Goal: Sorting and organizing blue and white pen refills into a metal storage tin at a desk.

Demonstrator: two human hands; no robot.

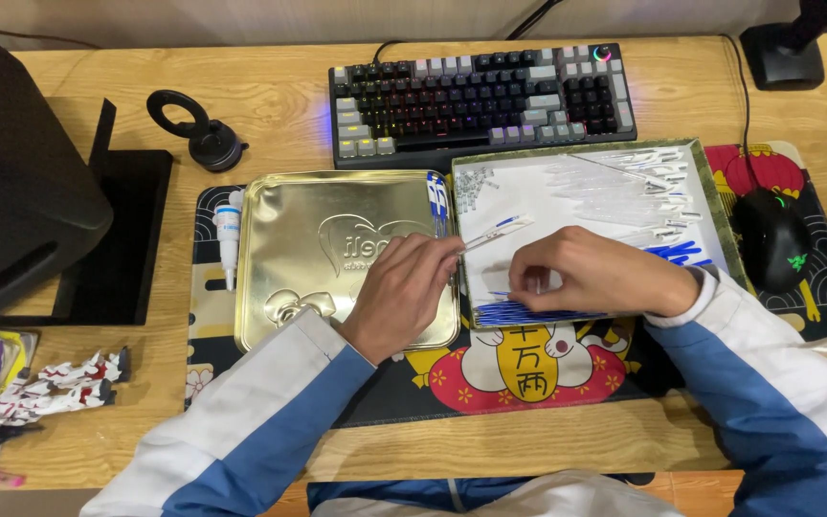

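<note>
A wooden desk (270, 105) fills the view, its near edge just in front of the person's blue-and-white sleeves. A dark patterned desk mat (528, 378) covers the middle of it. On the mat's left half lies a shallow gold metal tray lid (299, 249), embossed and bare inside (its right rim touches the neighbouring tray). That neighbour, a white-lined tray (528, 196) with a patterned border, holds clear pen barrels (614, 196) heaped at its upper right, a small cluster of springs (473, 182) at its upper left and a row of blue refills (519, 313) along its near edge.

A backlit keyboard (480, 101) sits behind both trays, close to their far rims. A black mouse (772, 239) rests just right of the white tray, a black monitor stand (112, 239) well left of the gold lid, with a glue bottle (229, 235) between them.

The left hand (399, 292) hovers over the gold lid's right rim, fingers pinched together on a clear pen barrel (495, 233) that slants up to the right over the white tray. The right hand (591, 278) rests on the white tray, fingertips curled down at the blue refills; whether they pinch one I cannot tell.

Open wood remains at the near left, beside a small toy figure (45, 388).
</note>
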